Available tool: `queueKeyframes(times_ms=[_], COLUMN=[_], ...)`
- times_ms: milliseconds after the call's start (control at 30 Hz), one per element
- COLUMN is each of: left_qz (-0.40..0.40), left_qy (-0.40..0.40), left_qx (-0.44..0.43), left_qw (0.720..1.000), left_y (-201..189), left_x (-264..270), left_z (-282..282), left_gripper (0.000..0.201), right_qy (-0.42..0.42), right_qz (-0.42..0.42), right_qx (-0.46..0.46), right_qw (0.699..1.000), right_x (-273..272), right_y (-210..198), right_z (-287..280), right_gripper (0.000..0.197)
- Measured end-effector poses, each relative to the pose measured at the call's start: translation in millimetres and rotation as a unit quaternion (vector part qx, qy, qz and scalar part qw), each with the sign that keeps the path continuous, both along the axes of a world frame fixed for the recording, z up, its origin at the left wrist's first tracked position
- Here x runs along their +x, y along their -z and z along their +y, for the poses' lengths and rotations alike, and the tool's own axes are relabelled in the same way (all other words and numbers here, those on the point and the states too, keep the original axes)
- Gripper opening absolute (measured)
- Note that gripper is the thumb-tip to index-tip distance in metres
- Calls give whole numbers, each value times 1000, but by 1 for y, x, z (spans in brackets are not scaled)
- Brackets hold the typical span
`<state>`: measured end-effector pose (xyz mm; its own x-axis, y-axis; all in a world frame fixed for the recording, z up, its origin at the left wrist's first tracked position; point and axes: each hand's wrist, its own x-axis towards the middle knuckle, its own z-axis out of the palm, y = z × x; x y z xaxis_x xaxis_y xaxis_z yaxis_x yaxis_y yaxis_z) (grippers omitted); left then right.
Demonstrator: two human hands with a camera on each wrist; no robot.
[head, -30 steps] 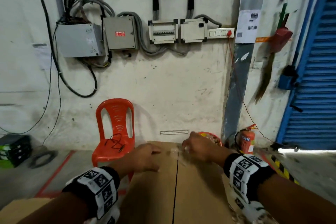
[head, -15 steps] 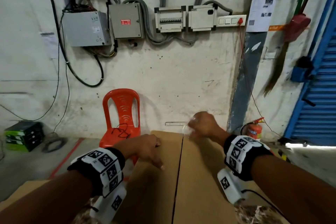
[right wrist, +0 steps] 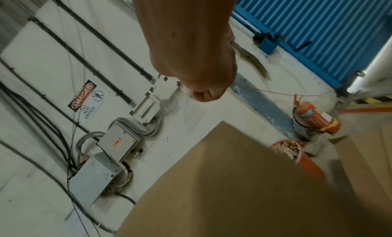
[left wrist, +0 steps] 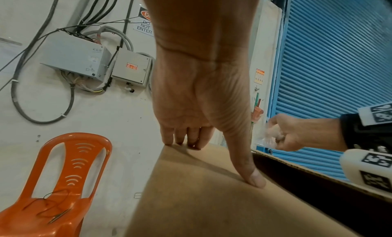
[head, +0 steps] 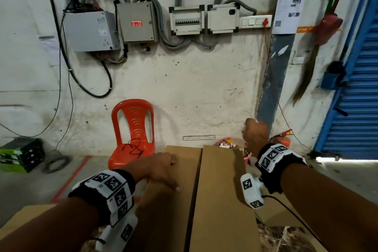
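Head view. Left hand (head: 161, 170) lies palm-down on the left flap of the cardboard box (head: 176, 217), fingers straight and spread over the flap's far end. Right hand (head: 255, 135) is raised above and beyond the box's far right corner, curled into a fist, back of the hand toward the camera; what it holds cannot be told from here. The two flaps meet along a narrow dark seam down the middle. Orange chair (head: 133, 129) stands against the wall, left of the box. Litter bin (head: 226, 143) sits just behind the box, fire extinguisher (head: 283, 141) to its right, blue shutter (head: 358, 98) at far right.

Left wrist view. Left hand (left wrist: 201, 106) is open, four fingertips (left wrist: 191, 141) pressing near the flap's far edge, thumb flat on the cardboard near the seam. Right hand (left wrist: 290, 135) is off to the right, clear of the box, pinching a clear plastic scrap (left wrist: 266, 137), crumpled, between thumb and curled fingers.

Right wrist view. Right hand (right wrist: 203, 83) is closed tight, held high over the far corner of the box (right wrist: 244, 182). The scrap is too faint to make out. Bin and extinguisher are on the floor beyond.
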<state>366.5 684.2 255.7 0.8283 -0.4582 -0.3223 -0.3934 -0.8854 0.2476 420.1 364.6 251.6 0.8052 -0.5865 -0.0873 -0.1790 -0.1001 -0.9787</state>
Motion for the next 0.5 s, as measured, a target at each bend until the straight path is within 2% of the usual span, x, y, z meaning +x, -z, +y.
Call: queueKeyframes(times_ms=[167, 300, 400, 500], left_qz=[13, -8, -52, -68], left_qy=[-22, -15, 1, 4], left_qx=[-10, -48, -175, -331], left_qw=[1000, 999, 983, 941], left_y=[-5, -22, -36, -46], left_x=[-9, -31, -49, -77], left_z=[-3, -12, -27, -47], left_gripper=[102, 92, 70, 57], right_qy=[-5, -52, -88, -106], right_qz=[-39, -38, -37, -36], right_qx=[174, 197, 170, 124], right_qw=[984, 978, 981, 986], right_x=[-54, -104, -142, -183], right_y=[-25, -39, -47, -53], right_z=[19, 29, 41, 58], right_gripper=[10, 6, 4, 6])
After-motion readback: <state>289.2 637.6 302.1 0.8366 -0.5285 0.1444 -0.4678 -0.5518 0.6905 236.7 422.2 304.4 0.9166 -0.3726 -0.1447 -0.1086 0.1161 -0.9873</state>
